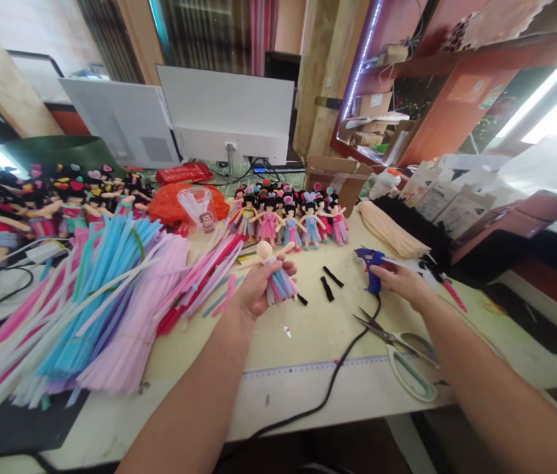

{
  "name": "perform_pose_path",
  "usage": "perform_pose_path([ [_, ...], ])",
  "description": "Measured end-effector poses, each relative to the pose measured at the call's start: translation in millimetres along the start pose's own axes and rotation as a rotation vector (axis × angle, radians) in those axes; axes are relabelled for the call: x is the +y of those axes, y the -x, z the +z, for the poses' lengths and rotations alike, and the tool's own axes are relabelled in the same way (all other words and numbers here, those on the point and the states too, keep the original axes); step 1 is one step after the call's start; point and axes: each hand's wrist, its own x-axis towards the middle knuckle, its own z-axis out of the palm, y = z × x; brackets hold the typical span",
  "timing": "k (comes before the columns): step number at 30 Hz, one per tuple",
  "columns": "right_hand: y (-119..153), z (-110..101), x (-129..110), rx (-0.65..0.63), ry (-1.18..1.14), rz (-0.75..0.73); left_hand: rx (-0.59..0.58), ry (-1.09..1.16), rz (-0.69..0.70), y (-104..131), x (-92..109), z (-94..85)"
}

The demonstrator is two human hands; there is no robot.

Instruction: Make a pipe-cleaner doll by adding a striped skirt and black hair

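Note:
My left hand (256, 289) is closed around a small doll (281, 284) with a bare cream head, outstretched arms and a skirt of pink, blue and white strips. Off to the right, my right hand (401, 282) grips a blue glue gun (372, 268), its nozzle pointing left and its black cord (345, 355) trailing down to the table's front edge. Between the hands lie short black fuzzy pieces (326, 288). Below the glue gun rest open scissors (397, 352) with pale green handles.
Bundles of blue and pink fuzzy stems (95, 289) cover the left side. Finished dolls (291, 220) stand in rows behind, near a clear plastic cup (198, 207) and an orange bag (160, 204). Beige stems (392, 229) lie at the right. A ruler (298, 370) runs along the front.

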Motion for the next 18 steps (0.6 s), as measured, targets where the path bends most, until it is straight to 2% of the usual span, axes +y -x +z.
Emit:
perform_pose_path([
  [6, -22.6, 28.5, -11.0, -0.031, -0.110, 0.051, 0.000, -0.037, 0.048, -3.7, 2.1, -5.3],
  [12, -30.2, 35.9, -34.7, -0.044, -0.431, 0.024, -0.013, -0.051, 0.032, -7.7, -0.9, -8.4],
  [15, -26.3, 34.8, -54.8, -0.057, -0.642, -0.006, -0.025, -0.045, 0.032, -7.8, -1.4, -8.4],
  [18, -10.6, 35.2, -74.2, -0.128, -0.896, -0.046, -0.044, -0.055, 0.036, -7.0, -1.5, -8.5],
])
